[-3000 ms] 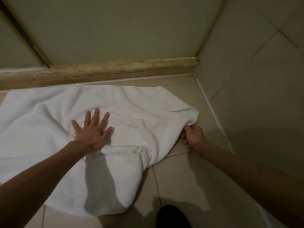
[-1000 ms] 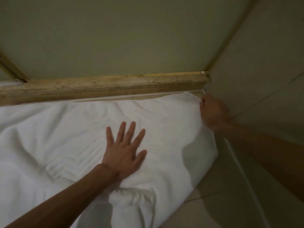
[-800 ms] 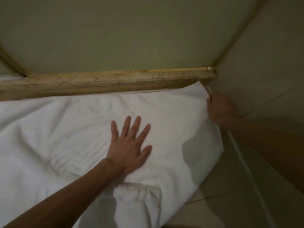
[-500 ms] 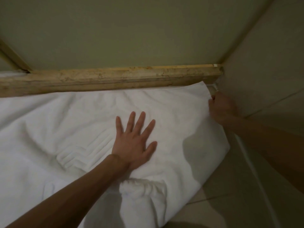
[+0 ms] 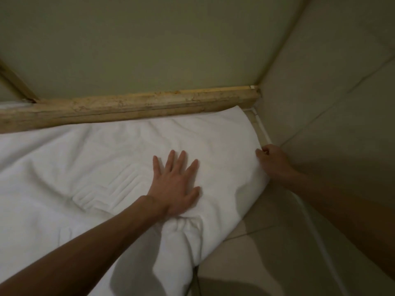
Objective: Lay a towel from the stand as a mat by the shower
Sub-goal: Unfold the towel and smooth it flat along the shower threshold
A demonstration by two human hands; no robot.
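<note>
At the right edge of the towel [image 5: 85, 167], the right hand [image 5: 274, 162] now sits lower than it did 0.5 s ago, when it was up by the far corner. That corner now lies flat against the end of the stone threshold [image 5: 128, 105]. The left hand [image 5: 175, 184] has stayed where it was, near the middle of the cloth.

The floor [image 5: 267, 253] is pale tile with thin grout lines. A tiled wall [image 5: 331, 103] rises on the right, and a plain greenish panel [image 5: 149, 50] stands above the threshold.

The white towel is spread on the floor, its far edge along the threshold. The left hand presses flat on it, fingers straight and spread, and a bunched fold [image 5: 181, 229] lies just below the wrist. The right hand grips the towel's right edge with curled fingers, close to the wall.
</note>
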